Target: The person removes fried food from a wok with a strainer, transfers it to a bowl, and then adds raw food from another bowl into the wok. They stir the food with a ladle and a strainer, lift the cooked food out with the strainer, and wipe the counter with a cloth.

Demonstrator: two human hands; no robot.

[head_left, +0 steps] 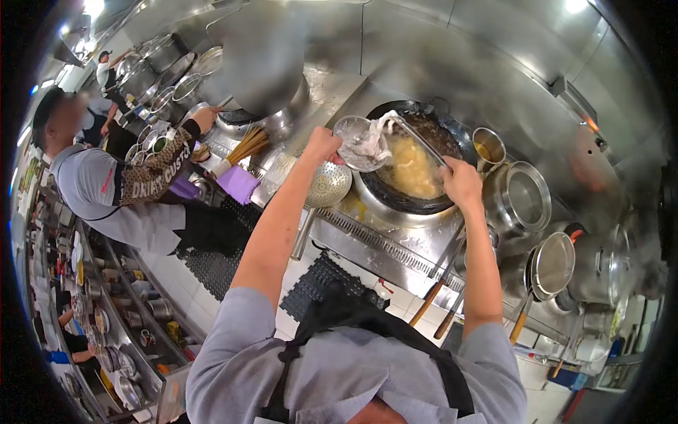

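Observation:
My left hand (325,146) grips the rim of a metal bowl (351,141) at the left edge of a large dark wok (459,134). Pale, wet strips of food (376,139) hang over the bowl's right side. Metal tongs (417,136), held in my right hand (461,185), reach up and left to those strips. Below them, golden food (413,166) bubbles in the wok's dark oil. A perforated metal ladle (329,185) rests beneath my left hand, beside the wok.
A co-worker (116,184) stands at the left, one arm stretched to another steaming wok. A bamboo brush (248,144) and purple cloth (239,185) lie between us. Right of the wok are a metal cup (489,146), pots (526,198) and strainers (553,264). Wooden handles (426,302) jut over the front edge.

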